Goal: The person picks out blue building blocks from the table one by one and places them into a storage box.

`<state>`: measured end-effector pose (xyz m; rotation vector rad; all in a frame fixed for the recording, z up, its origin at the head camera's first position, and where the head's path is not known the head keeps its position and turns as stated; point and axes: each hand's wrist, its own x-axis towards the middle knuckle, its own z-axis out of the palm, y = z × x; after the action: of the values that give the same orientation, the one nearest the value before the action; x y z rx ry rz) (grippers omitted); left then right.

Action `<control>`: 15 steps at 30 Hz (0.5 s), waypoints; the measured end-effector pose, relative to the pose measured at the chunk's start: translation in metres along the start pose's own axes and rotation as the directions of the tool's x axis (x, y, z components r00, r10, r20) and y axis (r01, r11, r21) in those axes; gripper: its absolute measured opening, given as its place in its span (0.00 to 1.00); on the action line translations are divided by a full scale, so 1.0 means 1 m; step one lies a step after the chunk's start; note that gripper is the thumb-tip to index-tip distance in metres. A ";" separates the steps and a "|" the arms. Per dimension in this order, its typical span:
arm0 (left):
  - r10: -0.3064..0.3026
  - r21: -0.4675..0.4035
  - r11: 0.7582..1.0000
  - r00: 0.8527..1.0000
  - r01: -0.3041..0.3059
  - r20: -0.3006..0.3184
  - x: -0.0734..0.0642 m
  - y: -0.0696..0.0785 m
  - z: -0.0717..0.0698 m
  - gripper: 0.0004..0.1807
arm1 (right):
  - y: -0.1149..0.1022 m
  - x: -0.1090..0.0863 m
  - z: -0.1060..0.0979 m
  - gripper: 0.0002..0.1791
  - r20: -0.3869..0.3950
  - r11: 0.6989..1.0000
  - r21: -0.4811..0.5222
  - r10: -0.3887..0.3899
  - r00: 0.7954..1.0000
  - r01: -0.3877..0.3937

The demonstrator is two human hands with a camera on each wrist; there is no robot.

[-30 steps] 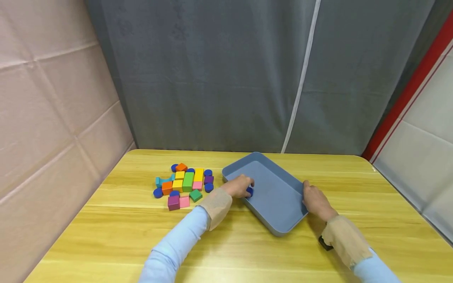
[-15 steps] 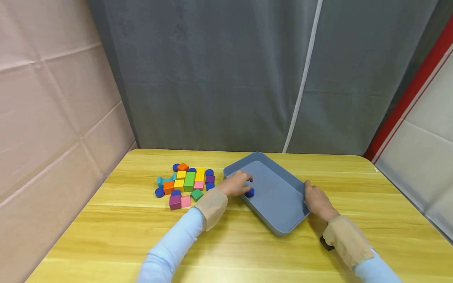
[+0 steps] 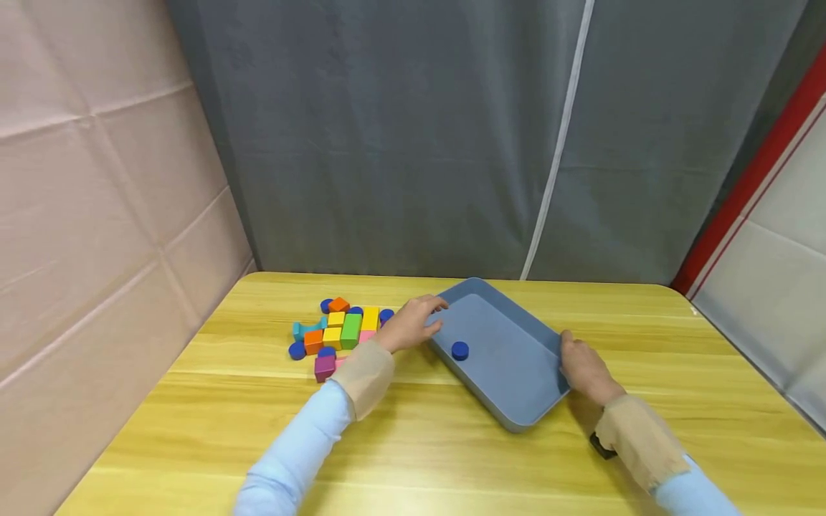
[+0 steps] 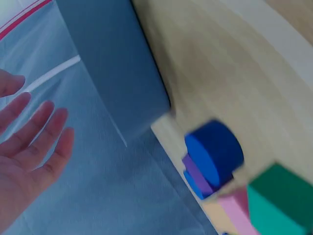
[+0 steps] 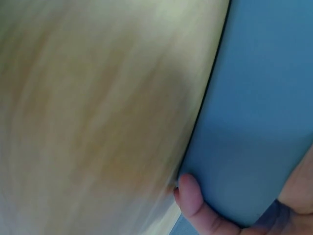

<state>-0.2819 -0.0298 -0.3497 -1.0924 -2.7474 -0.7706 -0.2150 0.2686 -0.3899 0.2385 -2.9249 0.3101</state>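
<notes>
A blue cylinder block (image 3: 460, 351) lies inside the grey tray (image 3: 516, 376) near its left wall. My left hand (image 3: 409, 326) hovers over the left rim of the tray with relaxed, spread fingers and holds nothing; the left wrist view shows its fingers (image 4: 41, 132) apart. With my right hand (image 3: 586, 370) I grip the tray's right wall near the front, and a fingertip (image 5: 190, 193) presses against its outer face. Left of the tray sits a cluster of colourful blocks, among them a green block (image 3: 351, 332), a purple block (image 3: 325, 368) and an orange block (image 3: 313, 342).
The wooden table (image 3: 439, 459) runs up to a grey curtain (image 3: 400, 143) behind. A pale wall (image 3: 97, 251) stands at the left, a white panel (image 3: 781, 287) at the right. My left forearm partly covers the block cluster's right side.
My left hand let go of the blue cylinder inside the tray, then lifted and moved left toward the blocks. My right hand stays on the tray's right wall.
</notes>
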 end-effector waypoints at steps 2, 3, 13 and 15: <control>-0.009 0.002 1.000 1.000 0.009 -0.025 -0.004 -0.005 -0.005 0.16 | 0.000 0.000 0.000 0.17 0.000 1.000 0.002 0.006 1.000 -0.006; -0.008 0.001 1.000 0.999 0.008 -0.042 -0.006 -0.007 -0.007 0.15 | 0.000 0.000 0.000 0.18 0.002 1.000 0.003 0.009 1.000 -0.009; -0.096 0.001 0.995 0.991 0.096 -0.089 -0.025 -0.033 -0.028 0.16 | -0.001 0.001 -0.001 0.16 0.014 1.000 -0.001 0.015 1.000 -0.015; -0.123 0.002 0.992 0.990 0.123 -0.073 -0.028 -0.035 -0.030 0.16 | -0.001 0.001 -0.001 0.16 0.005 1.000 -0.005 0.010 1.000 -0.010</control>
<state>-0.2877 -0.0833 -0.3453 -0.8824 -2.7745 -0.7985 -0.2155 0.2678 -0.3887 0.2240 -2.9322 0.3043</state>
